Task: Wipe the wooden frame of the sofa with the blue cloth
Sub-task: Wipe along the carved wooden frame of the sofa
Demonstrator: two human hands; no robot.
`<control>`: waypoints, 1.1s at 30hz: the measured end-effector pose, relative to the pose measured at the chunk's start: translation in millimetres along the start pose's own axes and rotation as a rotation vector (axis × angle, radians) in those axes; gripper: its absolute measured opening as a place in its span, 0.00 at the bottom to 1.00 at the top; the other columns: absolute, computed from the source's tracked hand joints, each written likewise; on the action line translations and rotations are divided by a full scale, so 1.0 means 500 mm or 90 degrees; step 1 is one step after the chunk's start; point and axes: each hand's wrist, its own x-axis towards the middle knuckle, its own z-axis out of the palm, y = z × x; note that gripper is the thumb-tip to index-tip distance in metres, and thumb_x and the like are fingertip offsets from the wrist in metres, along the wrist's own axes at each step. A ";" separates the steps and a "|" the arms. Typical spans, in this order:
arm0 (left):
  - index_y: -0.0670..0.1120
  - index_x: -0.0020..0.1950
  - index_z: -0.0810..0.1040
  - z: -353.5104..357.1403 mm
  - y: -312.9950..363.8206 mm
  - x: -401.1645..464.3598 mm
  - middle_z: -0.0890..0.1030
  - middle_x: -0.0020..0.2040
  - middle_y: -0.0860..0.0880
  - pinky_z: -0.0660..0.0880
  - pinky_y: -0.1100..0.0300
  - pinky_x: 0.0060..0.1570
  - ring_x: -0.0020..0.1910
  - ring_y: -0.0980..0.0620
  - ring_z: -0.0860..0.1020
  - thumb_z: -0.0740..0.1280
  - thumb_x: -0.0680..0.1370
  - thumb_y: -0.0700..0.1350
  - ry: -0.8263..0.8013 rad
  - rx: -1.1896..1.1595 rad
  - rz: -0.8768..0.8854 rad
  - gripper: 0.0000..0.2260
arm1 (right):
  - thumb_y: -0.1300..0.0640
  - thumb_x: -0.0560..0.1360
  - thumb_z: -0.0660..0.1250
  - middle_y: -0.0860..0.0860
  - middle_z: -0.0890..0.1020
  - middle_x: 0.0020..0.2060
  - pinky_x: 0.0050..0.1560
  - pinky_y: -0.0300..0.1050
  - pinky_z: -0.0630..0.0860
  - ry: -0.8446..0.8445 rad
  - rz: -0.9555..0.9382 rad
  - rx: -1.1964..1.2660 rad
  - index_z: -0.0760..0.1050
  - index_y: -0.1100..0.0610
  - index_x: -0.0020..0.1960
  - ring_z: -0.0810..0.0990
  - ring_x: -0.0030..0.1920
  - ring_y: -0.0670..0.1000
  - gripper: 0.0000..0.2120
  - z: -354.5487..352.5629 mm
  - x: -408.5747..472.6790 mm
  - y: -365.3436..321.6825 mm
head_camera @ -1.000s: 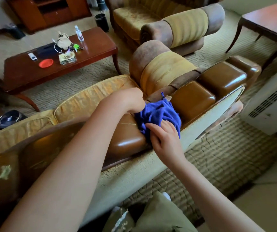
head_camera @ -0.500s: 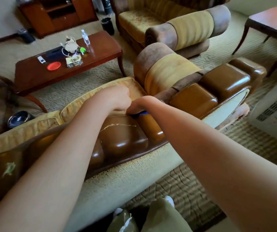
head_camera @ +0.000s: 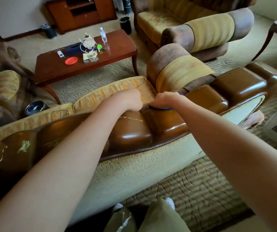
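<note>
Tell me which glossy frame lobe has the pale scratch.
The lobe right below the left hand; a pale line crosses its top, while its neighbours look unscratched.

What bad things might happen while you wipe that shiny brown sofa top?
1. The wooden frame already has a pale scratch beside the left hand; hard rubbing there might make it worse.
2. The blue cloth is almost hidden under the right hand, so it could bunch up and miss spots.
3. Both hands reach over the sofa's back edge, toward the yellow cushion; the cloth might slip down there if the hold loosens.
</note>
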 end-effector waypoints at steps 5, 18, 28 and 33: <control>0.41 0.63 0.76 0.000 0.003 0.009 0.76 0.64 0.42 0.70 0.54 0.58 0.62 0.43 0.74 0.56 0.77 0.38 -0.013 0.014 0.020 0.17 | 0.47 0.77 0.52 0.56 0.80 0.54 0.50 0.49 0.64 0.199 -0.076 0.136 0.78 0.51 0.54 0.76 0.56 0.58 0.18 0.041 -0.078 -0.017; 0.41 0.62 0.77 0.005 0.108 0.037 0.76 0.64 0.42 0.69 0.51 0.65 0.63 0.42 0.73 0.55 0.77 0.35 -0.010 0.045 0.146 0.18 | 0.55 0.80 0.55 0.58 0.75 0.53 0.62 0.31 0.64 0.734 -0.017 0.667 0.63 0.51 0.70 0.72 0.56 0.53 0.18 0.372 -0.217 -0.111; 0.45 0.70 0.70 0.023 0.102 0.023 0.68 0.71 0.44 0.66 0.52 0.65 0.69 0.44 0.67 0.55 0.79 0.37 -0.009 0.075 0.146 0.19 | 0.69 0.73 0.57 0.53 0.73 0.58 0.62 0.27 0.61 0.884 0.300 0.963 0.70 0.65 0.65 0.71 0.59 0.46 0.20 0.303 -0.164 -0.070; 0.44 0.68 0.71 0.029 0.099 0.016 0.73 0.66 0.43 0.69 0.57 0.51 0.59 0.45 0.73 0.55 0.78 0.36 -0.013 0.104 0.190 0.19 | 0.68 0.73 0.56 0.53 0.77 0.60 0.64 0.41 0.69 0.825 0.503 1.238 0.70 0.58 0.66 0.75 0.61 0.53 0.22 0.279 -0.158 -0.031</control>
